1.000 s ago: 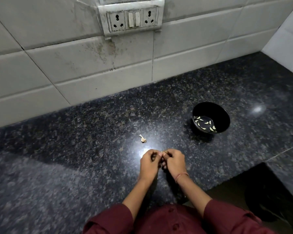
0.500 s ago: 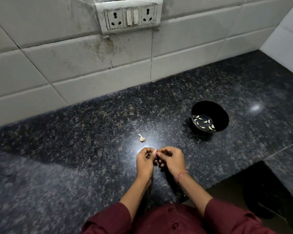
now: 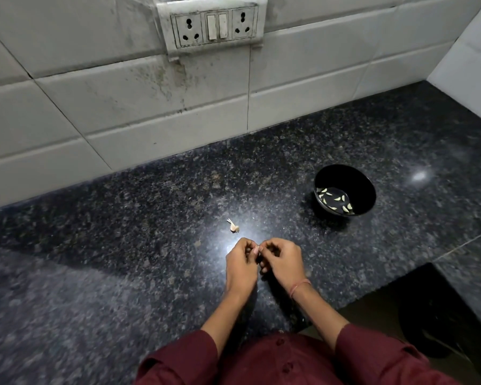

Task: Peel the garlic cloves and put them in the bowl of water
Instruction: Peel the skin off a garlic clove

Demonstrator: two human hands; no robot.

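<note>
Over the dark counter (image 3: 150, 218), left hand (image 3: 240, 266) & right hand (image 3: 283, 263) pinch a garlic clove (image 3: 258, 248) between curled fingertips (image 3: 250, 247), bowl (image 3: 368, 194) of water well apart to the right; clove could slip out mid-peel & skitter off.

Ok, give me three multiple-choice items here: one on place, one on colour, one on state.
1. Seen from the left hand and right hand, the bowl stands: A to their left; B to their right, nearer the wall; C nearer the person.
2. The sleeves are: A maroon; B white; C green.
3. Both hands: A lie flat; B pinch a clove together; C reach into the bowl.
Key: B, it sits beyond the right hand; A, dark red cloth; B, fingertips meet on a pale bit.
</note>
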